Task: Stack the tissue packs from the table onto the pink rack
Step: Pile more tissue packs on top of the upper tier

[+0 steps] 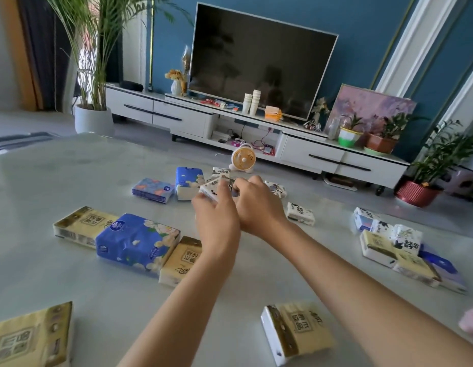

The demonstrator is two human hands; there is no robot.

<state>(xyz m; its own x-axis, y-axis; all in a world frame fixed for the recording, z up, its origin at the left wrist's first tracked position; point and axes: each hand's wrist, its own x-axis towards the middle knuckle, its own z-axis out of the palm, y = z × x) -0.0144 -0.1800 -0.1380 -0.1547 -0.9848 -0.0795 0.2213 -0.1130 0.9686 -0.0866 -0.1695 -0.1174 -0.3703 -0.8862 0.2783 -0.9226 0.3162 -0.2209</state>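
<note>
Tissue packs lie scattered over the pale table (71, 176). My left hand (216, 215) grips a small white pack with black print (211, 188), lifted a little above the table's middle. My right hand (259, 202) is pressed against the left one, its fingers curled round the same pack's far end. Beyond them stand a blue floral pack (189, 181) and a small blue pack (153, 189). Two more small white packs (300, 213) (277, 188) lie to the right. A pink edge (471, 322), perhaps the rack, shows at the right border.
A large blue pack (137, 242) lies between two yellow packs (81, 223) (181, 262) on the left. Other yellow packs sit at the near left (31, 340) and near middle (298, 332). A pile of mixed packs (394, 247) is at the right. A small fan (243, 158) stands at the far edge.
</note>
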